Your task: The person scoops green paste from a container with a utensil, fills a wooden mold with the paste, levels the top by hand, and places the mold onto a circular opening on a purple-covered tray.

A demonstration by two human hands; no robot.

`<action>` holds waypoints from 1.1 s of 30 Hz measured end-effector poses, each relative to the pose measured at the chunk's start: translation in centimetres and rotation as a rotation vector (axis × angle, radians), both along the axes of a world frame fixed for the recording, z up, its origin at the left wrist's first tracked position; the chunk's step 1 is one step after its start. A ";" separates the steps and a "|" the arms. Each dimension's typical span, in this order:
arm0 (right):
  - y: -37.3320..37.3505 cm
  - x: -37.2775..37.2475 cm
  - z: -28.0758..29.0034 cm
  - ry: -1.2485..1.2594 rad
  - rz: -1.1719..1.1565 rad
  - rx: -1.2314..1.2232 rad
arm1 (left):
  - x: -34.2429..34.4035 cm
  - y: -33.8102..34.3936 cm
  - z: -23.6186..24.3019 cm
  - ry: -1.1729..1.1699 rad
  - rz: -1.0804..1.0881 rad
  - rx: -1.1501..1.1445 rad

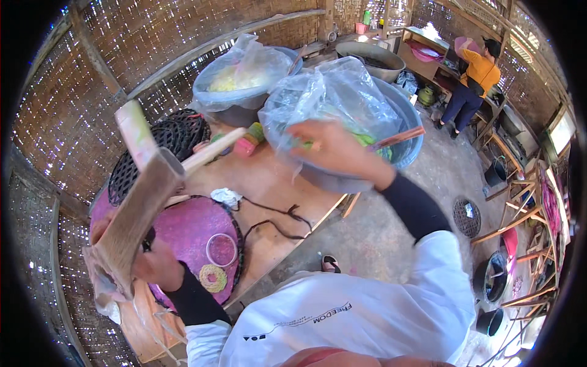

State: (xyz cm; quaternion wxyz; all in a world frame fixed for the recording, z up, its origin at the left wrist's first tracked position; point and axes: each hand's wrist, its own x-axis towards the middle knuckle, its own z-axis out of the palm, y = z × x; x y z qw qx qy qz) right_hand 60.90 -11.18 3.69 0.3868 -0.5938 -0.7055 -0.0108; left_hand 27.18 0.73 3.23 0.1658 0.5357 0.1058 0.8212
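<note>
My left hand [160,262] is beside the lower end of a long wooden tool [137,214], with a pale tube and a wooden rod at its upper end. The tool hides most of its fingers. Next to it lies a round pink tray [189,223] with a dark rim, carrying a pale ring [222,250] and a yellowish coil of strands [213,278]. My right hand [339,153] is over a blue-grey basin [400,159] lined with a clear plastic bag [342,92], greenish stuff inside. Motion smears its fingers.
Another basin [244,105] with pale yellow contents stands at the back left, by black woven baskets [174,137]. A black cord [278,214] crosses the wooden table [275,244]. A person in orange [482,70] stands at the far right. Wooden racks [532,226] line the right.
</note>
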 end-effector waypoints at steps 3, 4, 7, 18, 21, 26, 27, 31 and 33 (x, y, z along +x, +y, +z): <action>-2.8 8.8 2.0 -0.572 -0.380 -0.531 | 1.1 -1.4 0.9 0.355 0.592 0.165; -2.8 10.9 1.3 -0.732 -0.462 -0.771 | 1.7 -1.8 1.3 0.481 0.794 0.222; -4.3 13.1 -2.3 -0.836 -0.372 -0.948 | 4.1 -2.4 1.9 0.619 0.942 0.329; -6.0 15.3 3.5 -1.001 -0.143 -0.764 | 8.7 -3.2 1.6 0.854 1.146 0.371; -4.7 16.3 2.4 -1.021 -0.106 -0.688 | 9.4 -3.2 1.5 0.828 1.108 0.315; -2.7 16.2 -0.5 -1.059 0.037 -0.700 | 10.2 -3.6 1.8 0.931 1.201 0.370; -2.2 16.2 -1.2 -1.066 0.089 -0.739 | 10.0 -3.5 1.7 0.937 1.199 0.368; -2.1 16.1 -3.1 -1.015 0.192 -0.744 | 8.8 -2.8 1.1 0.991 1.193 0.370; -3.1 16.0 -3.1 -0.983 0.206 -0.751 | 8.6 -2.6 0.8 1.015 1.200 0.357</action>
